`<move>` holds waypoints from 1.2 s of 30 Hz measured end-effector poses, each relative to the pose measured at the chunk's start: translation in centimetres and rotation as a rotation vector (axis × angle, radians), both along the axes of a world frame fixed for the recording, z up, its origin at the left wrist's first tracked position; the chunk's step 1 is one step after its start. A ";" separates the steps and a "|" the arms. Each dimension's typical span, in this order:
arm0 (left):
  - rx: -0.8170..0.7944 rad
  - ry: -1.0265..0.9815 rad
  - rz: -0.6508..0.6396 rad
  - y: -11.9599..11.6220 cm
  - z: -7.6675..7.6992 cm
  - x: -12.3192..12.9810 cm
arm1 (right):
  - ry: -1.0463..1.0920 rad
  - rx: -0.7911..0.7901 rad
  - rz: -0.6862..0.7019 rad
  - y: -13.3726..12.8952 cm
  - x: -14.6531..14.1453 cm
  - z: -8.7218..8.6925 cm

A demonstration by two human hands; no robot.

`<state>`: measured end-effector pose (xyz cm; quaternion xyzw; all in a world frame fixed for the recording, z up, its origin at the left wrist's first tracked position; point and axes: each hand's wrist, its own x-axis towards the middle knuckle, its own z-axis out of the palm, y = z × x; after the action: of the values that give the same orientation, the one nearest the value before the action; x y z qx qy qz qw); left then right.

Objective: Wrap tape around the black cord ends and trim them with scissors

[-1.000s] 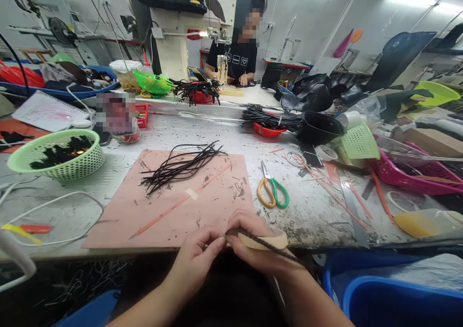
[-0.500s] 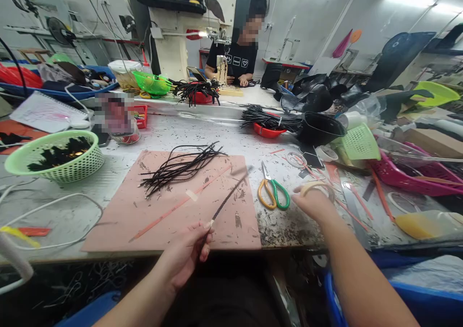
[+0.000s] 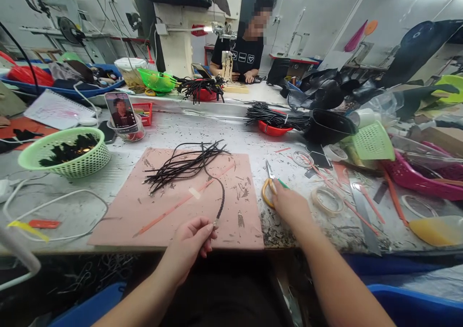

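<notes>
Mostly, the cord [image 3: 222,195] lies beyond the left grip [image 3: 191,240].

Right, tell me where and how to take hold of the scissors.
Take the handle loops, I'd say from the near side: the scissors lie with the blades pointing away from the person, and the right grip covers much of the green loop.

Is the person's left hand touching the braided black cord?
Touching: the head view shows the left hand pinching the braided black cord at its near end.
</notes>
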<state>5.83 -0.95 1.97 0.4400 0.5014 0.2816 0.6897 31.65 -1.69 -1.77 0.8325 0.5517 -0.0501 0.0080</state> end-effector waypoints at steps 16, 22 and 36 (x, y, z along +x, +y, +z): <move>-0.056 -0.121 0.000 0.1 1.4 -1.6 | 1.136 0.030 0.586 -8.3 -7.6 3.8; -0.031 -0.100 -0.013 -0.3 1.5 -2.1 | 1.209 0.032 0.612 -7.6 -8.8 4.0; -0.020 -0.097 -0.009 0.3 1.2 -2.3 | 1.160 0.044 0.578 -7.8 -9.1 2.7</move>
<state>3.56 -0.69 3.20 0.4212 0.4681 0.2944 0.7189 22.54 -9.51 0.96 0.4882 0.6693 -0.4762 -0.2949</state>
